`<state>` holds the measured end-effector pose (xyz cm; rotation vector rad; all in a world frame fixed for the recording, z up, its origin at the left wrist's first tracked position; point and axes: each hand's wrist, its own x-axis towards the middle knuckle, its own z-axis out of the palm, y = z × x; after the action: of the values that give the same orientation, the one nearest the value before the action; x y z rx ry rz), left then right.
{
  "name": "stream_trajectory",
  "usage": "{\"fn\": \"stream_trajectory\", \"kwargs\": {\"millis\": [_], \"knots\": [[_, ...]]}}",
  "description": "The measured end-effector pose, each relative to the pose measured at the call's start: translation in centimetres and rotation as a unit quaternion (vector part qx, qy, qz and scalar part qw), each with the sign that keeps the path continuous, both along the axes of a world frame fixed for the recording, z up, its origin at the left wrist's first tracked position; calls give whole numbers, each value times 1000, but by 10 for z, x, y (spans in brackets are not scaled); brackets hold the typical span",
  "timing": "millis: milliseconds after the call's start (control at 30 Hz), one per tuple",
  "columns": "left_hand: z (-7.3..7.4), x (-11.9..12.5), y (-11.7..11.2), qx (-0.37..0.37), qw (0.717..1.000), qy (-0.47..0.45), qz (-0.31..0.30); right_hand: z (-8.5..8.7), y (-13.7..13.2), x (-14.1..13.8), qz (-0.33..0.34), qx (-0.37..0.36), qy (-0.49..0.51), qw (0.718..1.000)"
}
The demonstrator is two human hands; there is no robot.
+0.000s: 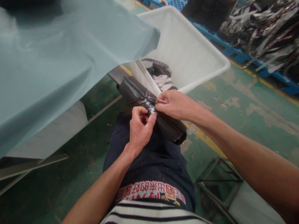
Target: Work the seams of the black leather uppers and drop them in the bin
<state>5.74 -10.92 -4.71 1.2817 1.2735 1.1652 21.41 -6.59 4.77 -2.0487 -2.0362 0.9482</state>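
A rolled bundle of dark brown, leather-like sheets (pixel 171 127) lies across my lap, gathered at its middle by white string (pixel 150 106). My left hand (pixel 141 126) has thumb and fingers closed in a pinch at the string, on the near side of the bundle. Opposite it, my right hand (pixel 174 104) grips a thin metal tool with a pinkish handle (pixel 162 101). The tool's slender tip points left over the tie. Its exact kind is too small to make out.
A white plastic bin (pixel 198 59) with dark and pale scraps (pixel 162 77) stands just beyond the bundle. Grey-blue sheet material (pixel 70 56) overhangs at left. Blue pallets (pixel 224 46) bear a heap of strips (pixel 268 34) at upper right. A metal-framed stool (pixel 219 180) is at lower right.
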Motion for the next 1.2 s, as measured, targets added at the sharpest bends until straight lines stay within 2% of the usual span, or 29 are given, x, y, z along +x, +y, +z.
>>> {"fn": "stream_trajectory", "kwargs": {"millis": [133, 267, 467, 600, 867, 1100, 1200], "knots": [[-1, -1, 0, 9, 1000, 1, 0, 2, 1, 1, -14, -12, 19, 1000], [-1, -1, 0, 9, 1000, 1, -7, 2, 5, 2, 8, -30, 11, 999], [1, 0, 1, 10, 1000, 0, -9, 0, 4, 0, 22, 13, -57, 998], [-2, 0, 1, 8, 1000, -14, -2, 0, 1, -3, 17, 6, -60, 998], [-5, 0, 1, 4, 999, -41, 6, -15, -24, -11, -81, 97, -60, 990], [-2, -1, 0, 42, 999, -1, 11, -29, -31, -1, -45, 152, 7, 987], [-1, -1, -1, 48, 999, 12, 19, -30, -30, 1, -45, 154, 14, 987]]}}
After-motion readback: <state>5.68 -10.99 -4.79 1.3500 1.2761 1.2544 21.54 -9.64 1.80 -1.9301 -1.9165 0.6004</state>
